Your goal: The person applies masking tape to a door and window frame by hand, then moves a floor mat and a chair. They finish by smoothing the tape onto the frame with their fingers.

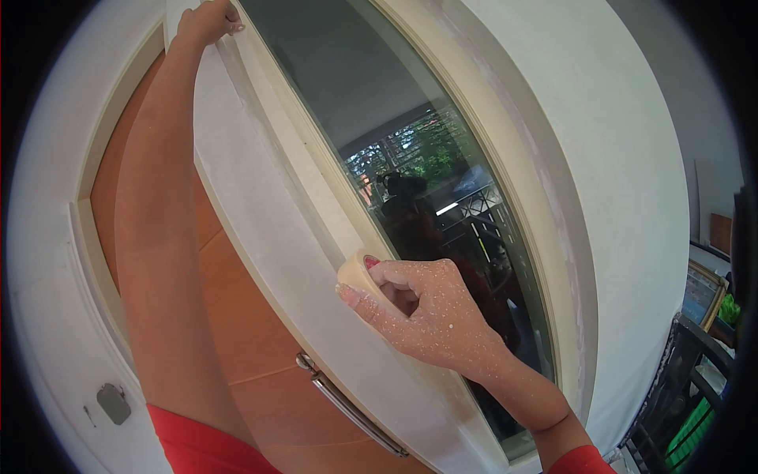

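Masking tape roll (pixel 357 272), cream paper, is sitting in the middle of the picture, against the pale painted surround (pixel 260 229) of a tall glass pane (pixel 410 118). Starting at the lower left, a small grey wall plate (pixel 113 403) is showing. Beside it an orange wooden door panel (pixel 237 332) is carrying a long metal pull handle (pixel 351 411).

At the upper left the left hand (pixel 207 22) is resting on the top of the surround with its fingers curled. I cannot tell whether it is pinching the tape's end or only pressing on it. A strip of tape (pixel 296 158) appears to be running from there down the pane's left edge to the roll. The right hand (pixel 430 312), speckled with white flecks, is gripping the roll with its fingers wrapped around it.

I am judging that left edge to be taped roughly halfway down. Its lower stretch and the right-hand edge (pixel 553 237) are looking bare.
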Demonstrator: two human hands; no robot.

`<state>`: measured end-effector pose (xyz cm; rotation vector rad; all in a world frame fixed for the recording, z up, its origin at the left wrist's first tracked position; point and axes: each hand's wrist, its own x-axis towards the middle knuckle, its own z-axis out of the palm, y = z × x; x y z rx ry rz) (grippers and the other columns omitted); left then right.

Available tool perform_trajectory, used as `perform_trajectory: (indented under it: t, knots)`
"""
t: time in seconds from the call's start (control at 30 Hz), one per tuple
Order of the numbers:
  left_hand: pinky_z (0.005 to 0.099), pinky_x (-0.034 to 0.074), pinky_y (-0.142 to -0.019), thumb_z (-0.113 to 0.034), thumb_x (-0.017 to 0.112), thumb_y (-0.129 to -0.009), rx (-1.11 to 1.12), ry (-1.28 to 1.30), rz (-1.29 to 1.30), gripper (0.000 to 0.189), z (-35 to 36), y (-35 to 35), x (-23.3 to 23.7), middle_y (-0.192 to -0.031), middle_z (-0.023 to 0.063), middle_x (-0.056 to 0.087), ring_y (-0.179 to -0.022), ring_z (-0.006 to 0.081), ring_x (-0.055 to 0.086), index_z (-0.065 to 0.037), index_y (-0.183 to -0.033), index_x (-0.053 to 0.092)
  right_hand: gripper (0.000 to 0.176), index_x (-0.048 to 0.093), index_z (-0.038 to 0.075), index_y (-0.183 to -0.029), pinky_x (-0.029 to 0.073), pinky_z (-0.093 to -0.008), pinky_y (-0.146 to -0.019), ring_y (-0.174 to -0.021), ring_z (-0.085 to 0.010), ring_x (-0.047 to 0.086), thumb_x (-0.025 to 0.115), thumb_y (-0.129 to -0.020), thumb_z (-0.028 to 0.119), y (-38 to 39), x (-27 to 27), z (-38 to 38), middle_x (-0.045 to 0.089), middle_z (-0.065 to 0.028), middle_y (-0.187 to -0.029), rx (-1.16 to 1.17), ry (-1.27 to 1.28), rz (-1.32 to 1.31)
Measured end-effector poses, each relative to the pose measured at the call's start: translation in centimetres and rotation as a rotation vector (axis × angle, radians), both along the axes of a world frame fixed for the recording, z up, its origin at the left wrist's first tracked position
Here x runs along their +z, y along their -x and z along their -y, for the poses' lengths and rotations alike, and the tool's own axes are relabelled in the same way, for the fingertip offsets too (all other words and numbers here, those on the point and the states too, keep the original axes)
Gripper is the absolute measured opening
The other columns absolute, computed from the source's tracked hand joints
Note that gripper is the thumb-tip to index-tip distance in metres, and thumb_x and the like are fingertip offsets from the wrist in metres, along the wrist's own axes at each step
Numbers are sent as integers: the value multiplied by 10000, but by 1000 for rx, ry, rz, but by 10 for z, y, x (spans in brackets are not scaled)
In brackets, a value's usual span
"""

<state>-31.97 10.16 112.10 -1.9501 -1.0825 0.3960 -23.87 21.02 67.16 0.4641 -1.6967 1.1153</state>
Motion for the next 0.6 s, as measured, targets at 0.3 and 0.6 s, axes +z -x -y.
perform_trajectory:
  t: [0.3, 0.6]
  knots:
    - [359, 422, -824, -266, 635, -784, 419, -789, -47, 159, 1, 22, 26, -912, 4, 653, -897, 183, 592, -176, -907, 677, 343, 588, -57, -670, 423, -269, -471, -428, -194, 521, 621, -805, 256, -2, -1, -11, 527, -153, -509, -24, 25, 7]
    - [328, 405, -779, -272, 672, -734, 589, -988, -257, 99, -3, 13, -4, -846, -58, 661, -853, 142, 604, -204, -805, 674, 361, 592, -46, -658, 441, -291, -483, -434, -210, 539, 610, -807, 283, -10, 0, -7, 543, -163, -520, -61, 10, 6]
